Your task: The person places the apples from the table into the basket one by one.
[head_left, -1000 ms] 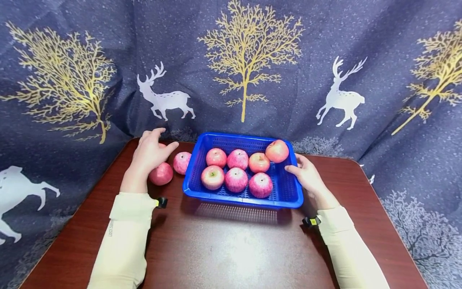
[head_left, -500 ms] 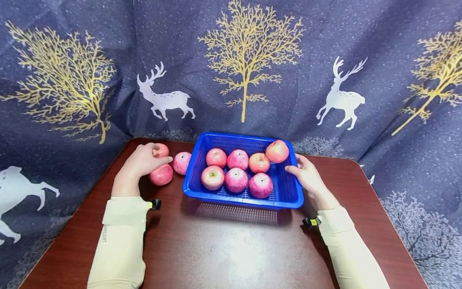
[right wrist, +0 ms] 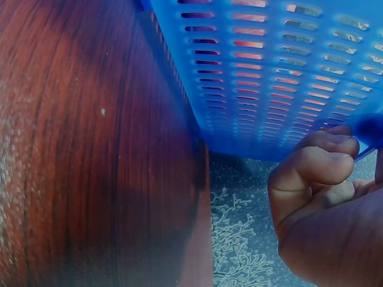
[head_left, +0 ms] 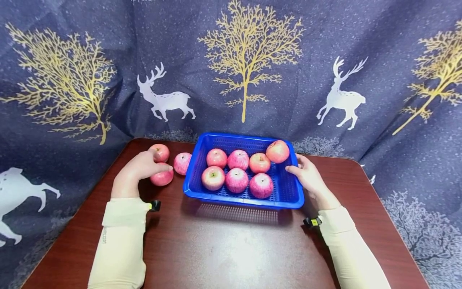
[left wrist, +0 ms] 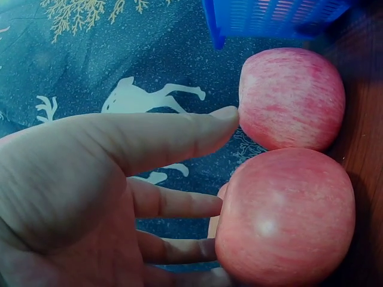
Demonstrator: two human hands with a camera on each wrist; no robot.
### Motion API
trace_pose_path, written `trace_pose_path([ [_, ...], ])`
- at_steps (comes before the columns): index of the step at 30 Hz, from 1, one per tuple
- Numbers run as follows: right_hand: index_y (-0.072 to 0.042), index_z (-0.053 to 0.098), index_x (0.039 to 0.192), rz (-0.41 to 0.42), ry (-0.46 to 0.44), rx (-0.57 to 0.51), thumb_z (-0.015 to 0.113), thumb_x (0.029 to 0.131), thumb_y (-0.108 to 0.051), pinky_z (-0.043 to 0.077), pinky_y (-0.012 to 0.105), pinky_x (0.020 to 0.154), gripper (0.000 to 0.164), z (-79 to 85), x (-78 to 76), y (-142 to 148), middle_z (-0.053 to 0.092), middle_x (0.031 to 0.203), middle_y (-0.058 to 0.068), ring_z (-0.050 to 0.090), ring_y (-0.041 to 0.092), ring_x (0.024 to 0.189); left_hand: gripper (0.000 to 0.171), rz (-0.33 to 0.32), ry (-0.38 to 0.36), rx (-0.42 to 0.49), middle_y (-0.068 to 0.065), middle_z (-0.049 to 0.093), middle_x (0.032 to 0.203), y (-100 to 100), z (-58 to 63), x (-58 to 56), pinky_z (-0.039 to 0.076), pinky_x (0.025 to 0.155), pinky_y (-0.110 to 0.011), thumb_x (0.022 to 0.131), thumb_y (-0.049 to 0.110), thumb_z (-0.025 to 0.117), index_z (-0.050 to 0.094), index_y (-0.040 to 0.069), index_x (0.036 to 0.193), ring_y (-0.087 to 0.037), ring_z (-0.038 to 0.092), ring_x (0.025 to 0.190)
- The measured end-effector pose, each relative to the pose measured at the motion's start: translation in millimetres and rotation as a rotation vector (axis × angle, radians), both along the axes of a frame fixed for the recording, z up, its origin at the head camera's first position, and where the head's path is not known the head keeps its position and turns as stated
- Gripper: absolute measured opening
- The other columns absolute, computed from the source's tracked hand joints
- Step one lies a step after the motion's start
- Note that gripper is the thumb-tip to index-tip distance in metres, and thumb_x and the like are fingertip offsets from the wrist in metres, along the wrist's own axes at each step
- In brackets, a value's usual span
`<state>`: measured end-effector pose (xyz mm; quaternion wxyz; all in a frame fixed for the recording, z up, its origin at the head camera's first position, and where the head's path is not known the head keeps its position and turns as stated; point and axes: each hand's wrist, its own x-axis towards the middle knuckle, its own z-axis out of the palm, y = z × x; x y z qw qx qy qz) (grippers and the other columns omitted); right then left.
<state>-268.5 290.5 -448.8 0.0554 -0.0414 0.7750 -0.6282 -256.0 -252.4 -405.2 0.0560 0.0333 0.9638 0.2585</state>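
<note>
My left hand [head_left: 140, 165] is at the two left apples, its thumb straight over the front apple [head_left: 162, 178] and its fingers reaching between that one and the rear apple [head_left: 160, 152]. The left wrist view shows the fingertips at the side of the front apple [left wrist: 286, 218], with the hand not closed around it. A third apple [head_left: 182, 163] lies just right of them, beside the basket. On the other side, my right hand [head_left: 309, 176] grips the right rim of the blue plastic basket [head_left: 231, 196], thumb inside and fingers curled beneath the rim outside.
Several apples [head_left: 236, 180] sit inside the basket in two rows, one of them [head_left: 277, 151] raised against the back right corner. A dark blue cloth [head_left: 216, 104] with trees and deer hangs behind the brown table [head_left: 231, 249].
From above the left apples, my left hand has drawn back and down, its thumb now over the front apple. The rear apple has come into sight. My right hand and the basket stay still.
</note>
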Motion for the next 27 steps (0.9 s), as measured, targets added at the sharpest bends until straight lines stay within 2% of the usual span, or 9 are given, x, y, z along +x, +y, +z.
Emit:
trace_pose_path([
  [12, -0.006, 0.037, 0.143, -0.006, -0.005, 0.001, 0.065, 0.093, -0.018, 0.055, 0.046, 0.074, 0.059, 1.5, 1.5, 1, 0.055, 0.125, 0.033, 0.065, 0.041, 0.098, 0.074, -0.001, -0.087, 0.004, -0.018, 0.059, 0.118, 6, -0.6, 1.3, 0.042, 0.094, -0.05, 0.08, 0.053, 0.074, 0.054, -0.001, 0.127, -0.031, 0.055, 0.104],
  [17, -0.005, 0.035, 0.145, -0.001, -0.002, -0.002, 0.065, 0.093, -0.018, 0.055, 0.047, 0.074, 0.061, 1.3, 0.8, 1, 0.054, 0.126, 0.034, 0.064, 0.042, 0.099, 0.084, 0.001, -0.115, -0.025, -0.022, 0.055, 0.125, 11, -2.1, 0.9, 0.04, 0.098, -0.053, 0.078, 0.05, 0.077, 0.048, -0.005, 0.134, -0.034, 0.052, 0.11],
  [23, -0.005, 0.035, 0.146, -0.004, -0.004, 0.004, 0.065, 0.093, -0.019, 0.055, 0.046, 0.074, 0.062, 0.7, 0.0, 0, 0.056, 0.125, 0.031, 0.064, 0.04, 0.099, 0.084, 0.014, -0.133, -0.072, -0.021, 0.056, 0.124, 18, -4.3, 0.4, 0.042, 0.095, -0.053, 0.075, 0.051, 0.079, 0.049, -0.003, 0.132, -0.034, 0.053, 0.108],
  [27, -0.005, 0.036, 0.145, -0.004, 0.001, 0.003, 0.065, 0.093, -0.018, 0.055, 0.045, 0.074, 0.06, 1.2, 0.1, 0, 0.057, 0.125, 0.03, 0.065, 0.038, 0.098, 0.087, 0.0, -0.125, -0.116, -0.023, 0.056, 0.123, 21, -5.9, -0.3, 0.042, 0.094, -0.054, 0.075, 0.05, 0.079, 0.046, -0.005, 0.134, -0.037, 0.053, 0.108],
])
